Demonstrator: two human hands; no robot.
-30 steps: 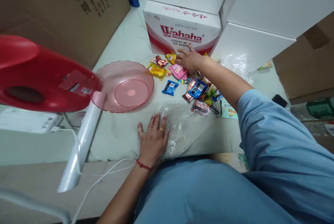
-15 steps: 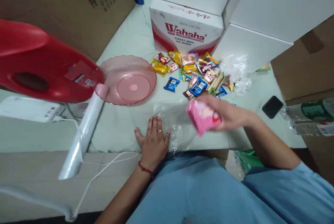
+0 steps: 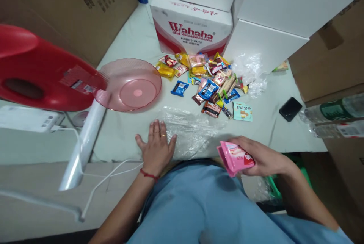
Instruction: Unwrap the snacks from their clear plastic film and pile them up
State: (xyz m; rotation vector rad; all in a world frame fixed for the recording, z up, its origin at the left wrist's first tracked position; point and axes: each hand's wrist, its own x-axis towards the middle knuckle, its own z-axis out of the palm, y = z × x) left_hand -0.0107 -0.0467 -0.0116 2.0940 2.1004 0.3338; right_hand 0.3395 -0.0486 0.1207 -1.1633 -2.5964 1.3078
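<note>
My left hand (image 3: 156, 143) lies flat on the table, fingers stretched out, its thumb side against a sheet of clear plastic film (image 3: 189, 132). In my right hand (image 3: 258, 157) is a pink snack packet (image 3: 235, 158), held near the table's front edge with the fingers wrapped round it. Beyond the film is a pile of wrapped snacks (image 3: 209, 89) in yellow, blue, brown and white wrappers. A light green packet (image 3: 242, 111) lies flat at the pile's right front. To the left of the pile stands a pink see-through plate (image 3: 138, 93).
A large red plastic object (image 3: 48, 69) and a film roll (image 3: 81, 145) stand at the left, beside a white power bank (image 3: 27, 119). Behind the snacks is a Wahaha carton (image 3: 193, 28). Crumpled clear plastic (image 3: 251, 73), a black phone-like object (image 3: 290, 109) and plastic bottles (image 3: 338, 107) lie at the right.
My right hand has moved right and toward my body with the pink packet, uncovering the green packet and more of the film. My left hand stays flat on the table. The view has shifted slightly.
</note>
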